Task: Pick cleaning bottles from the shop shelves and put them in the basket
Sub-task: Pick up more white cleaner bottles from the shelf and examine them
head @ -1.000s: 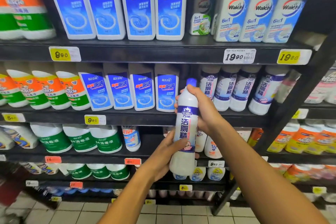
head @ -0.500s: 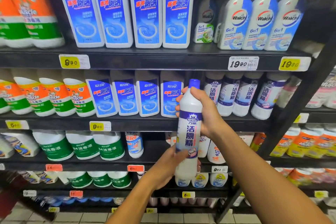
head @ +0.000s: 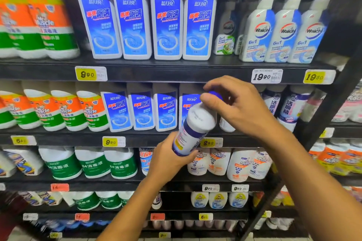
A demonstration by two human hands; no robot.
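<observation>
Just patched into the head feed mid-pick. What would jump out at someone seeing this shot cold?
Dead centre, the white bottle with the purple label is tipped so its top points at the camera, the left hand gripping its lower body and the right hand pinching its blue cap. Behind it, the blue-labelled bottles fill the top shelf, with orange-and-green Mr Muscle bottles at far left. No basket is in view.

Dark shop shelving (head: 176, 72) — yellow price tags (head: 86, 74)
</observation>
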